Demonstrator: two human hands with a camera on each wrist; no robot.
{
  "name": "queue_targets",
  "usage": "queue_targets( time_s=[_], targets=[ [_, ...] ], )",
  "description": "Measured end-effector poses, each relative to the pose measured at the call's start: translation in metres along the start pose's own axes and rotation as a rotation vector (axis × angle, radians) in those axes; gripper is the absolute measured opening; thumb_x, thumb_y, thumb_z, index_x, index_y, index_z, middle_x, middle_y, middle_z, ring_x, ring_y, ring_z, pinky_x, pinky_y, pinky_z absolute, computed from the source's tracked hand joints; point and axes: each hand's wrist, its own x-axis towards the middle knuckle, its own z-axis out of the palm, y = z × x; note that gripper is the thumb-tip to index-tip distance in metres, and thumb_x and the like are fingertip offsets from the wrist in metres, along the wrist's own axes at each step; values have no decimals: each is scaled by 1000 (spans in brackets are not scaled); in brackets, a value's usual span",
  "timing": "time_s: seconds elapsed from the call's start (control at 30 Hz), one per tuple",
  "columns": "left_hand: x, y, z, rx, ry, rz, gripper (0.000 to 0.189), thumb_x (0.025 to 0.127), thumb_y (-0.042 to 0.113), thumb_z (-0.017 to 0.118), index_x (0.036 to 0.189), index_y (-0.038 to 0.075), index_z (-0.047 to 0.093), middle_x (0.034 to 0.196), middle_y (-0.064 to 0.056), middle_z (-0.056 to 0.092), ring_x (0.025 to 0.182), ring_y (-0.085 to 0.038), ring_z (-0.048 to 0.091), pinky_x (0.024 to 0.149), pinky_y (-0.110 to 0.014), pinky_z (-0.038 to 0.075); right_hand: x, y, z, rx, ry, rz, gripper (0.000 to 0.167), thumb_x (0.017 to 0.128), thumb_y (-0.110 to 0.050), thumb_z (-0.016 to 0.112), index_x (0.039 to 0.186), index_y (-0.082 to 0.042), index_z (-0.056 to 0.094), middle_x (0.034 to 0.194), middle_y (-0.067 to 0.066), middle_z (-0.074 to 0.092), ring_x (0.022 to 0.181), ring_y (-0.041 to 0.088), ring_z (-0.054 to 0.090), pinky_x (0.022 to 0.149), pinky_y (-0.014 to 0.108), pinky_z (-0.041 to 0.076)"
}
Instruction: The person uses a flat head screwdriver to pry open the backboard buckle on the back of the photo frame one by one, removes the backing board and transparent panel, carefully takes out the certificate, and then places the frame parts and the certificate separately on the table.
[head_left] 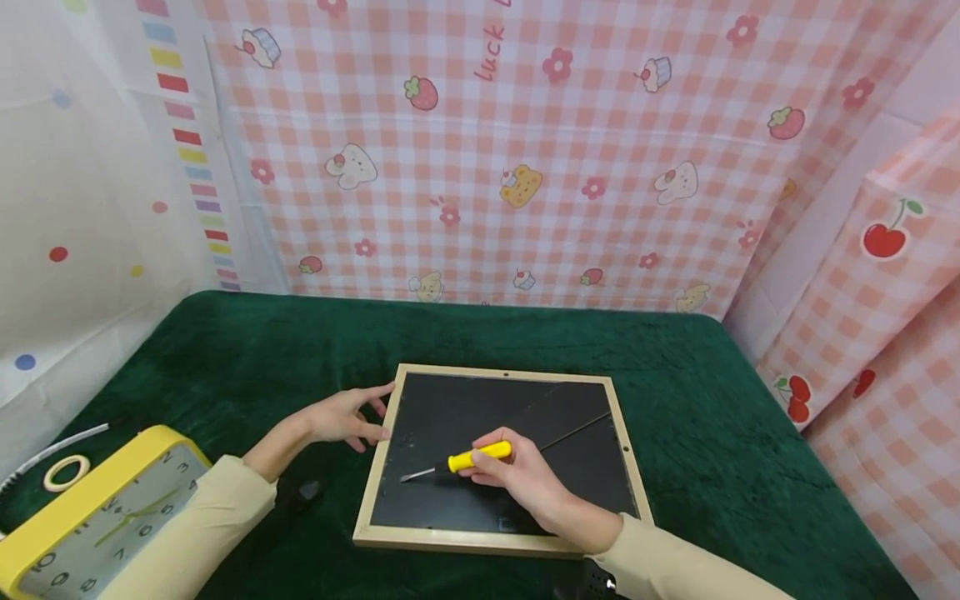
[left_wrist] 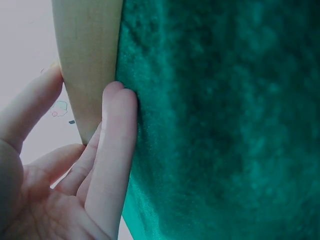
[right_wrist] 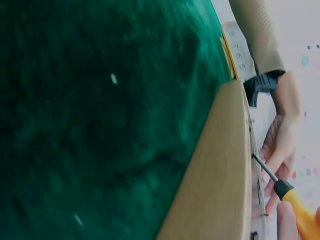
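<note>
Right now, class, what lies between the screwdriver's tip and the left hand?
In the head view, from the tip of the yellow-handled screwdriver to the left hand: a strip of black panel with nothing on it, then the wooden frame's left rail.

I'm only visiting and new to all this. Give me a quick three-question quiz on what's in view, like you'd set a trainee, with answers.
1. Which hand grips the yellow-handled metal screwdriver?
2. True or false: the left hand touches the pale wooden frame around the black rectangular board.
3. Fill in: in the head view, the yellow-rimmed, pale-faced clock is to the ____ of the frame.

Key: 1. the right hand; 2. true; 3. left.
</note>
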Motion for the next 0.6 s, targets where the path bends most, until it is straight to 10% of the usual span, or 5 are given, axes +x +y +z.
queue_targets(
  time_s=[0.6],
  targets=[
    [0,1,1,9,-5,1,81,80,16,66,139,-1,15,106,-16,43,73,-21,58,60,-36,49,-10,13,20,56,-2,-31,29,85,-9,58,106,6,45,102,14,52,88,25,60,74,32,47]
  ],
)
